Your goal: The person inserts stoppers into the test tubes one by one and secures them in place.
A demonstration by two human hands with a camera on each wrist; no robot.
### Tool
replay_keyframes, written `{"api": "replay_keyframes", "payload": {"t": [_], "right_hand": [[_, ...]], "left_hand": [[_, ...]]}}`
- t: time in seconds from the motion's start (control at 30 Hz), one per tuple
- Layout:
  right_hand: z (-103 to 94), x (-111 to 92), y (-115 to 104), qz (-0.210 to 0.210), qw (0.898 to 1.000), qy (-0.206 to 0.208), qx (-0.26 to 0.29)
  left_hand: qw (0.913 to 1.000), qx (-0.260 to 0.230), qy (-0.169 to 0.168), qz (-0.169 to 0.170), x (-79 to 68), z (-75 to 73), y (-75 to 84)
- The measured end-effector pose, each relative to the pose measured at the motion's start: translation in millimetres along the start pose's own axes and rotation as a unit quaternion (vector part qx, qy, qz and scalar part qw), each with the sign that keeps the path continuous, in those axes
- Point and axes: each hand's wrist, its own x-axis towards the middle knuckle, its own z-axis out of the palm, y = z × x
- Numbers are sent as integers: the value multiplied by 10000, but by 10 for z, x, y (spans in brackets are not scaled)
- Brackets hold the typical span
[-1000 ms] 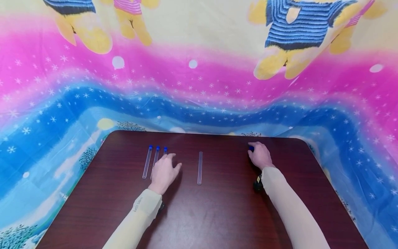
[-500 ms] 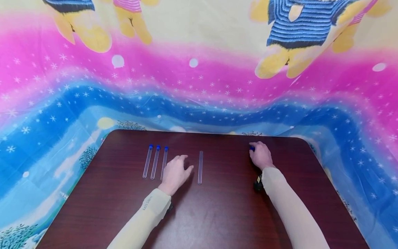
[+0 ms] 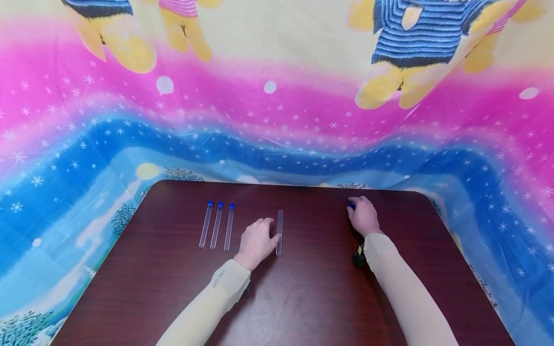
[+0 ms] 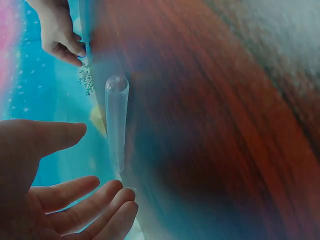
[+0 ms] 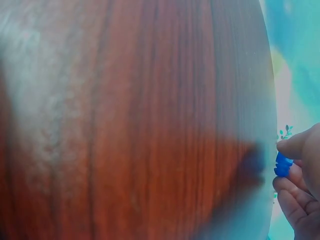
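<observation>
An uncapped clear test tube [image 3: 280, 222] lies on the brown table, lengthwise away from me. My left hand [image 3: 256, 242] is just left of it, thumb and fingers apart; its thumb tip overlaps the tube in the head view. In the left wrist view, the tube [image 4: 116, 127] shows beyond the spread thumb and fingers, which hold nothing. Toward the table's far right, my right hand [image 3: 364, 217] pinches a small blue cap [image 5: 283, 165] between thumb and fingers. Much of that cap is covered by the hand in the head view.
Three test tubes with blue caps lie side by side left of my left hand, the nearest to it being a capped tube [image 3: 229, 230]. The table [image 3: 303, 298] has rounded far corners and backs onto a printed curtain [image 3: 277, 125].
My left hand has moved right, from over the capped tubes to beside the uncapped one, uncovering the capped tubes. My right hand stays in place with the blue cap.
</observation>
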Motion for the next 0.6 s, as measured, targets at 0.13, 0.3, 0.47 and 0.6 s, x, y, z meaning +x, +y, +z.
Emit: {"api": "replay_keyframes", "payload": {"t": [0.13,0.3,0.47,0.6], "right_hand": [[-4,-13,-8,24,9999,99,62],[1,-21,-37,11,9994,260,238],[9,-17,-36,-16,9984,374,422],[10,-11,-26,-38,9978,430,502]], "left_hand": [[10000,-14,-52,21,-3,25,30],[9998,15,-201,-24,11,52,58],[9992,52,-356,-162,39,89,70],[9990,24,-373,-261,70,120,67]]}}
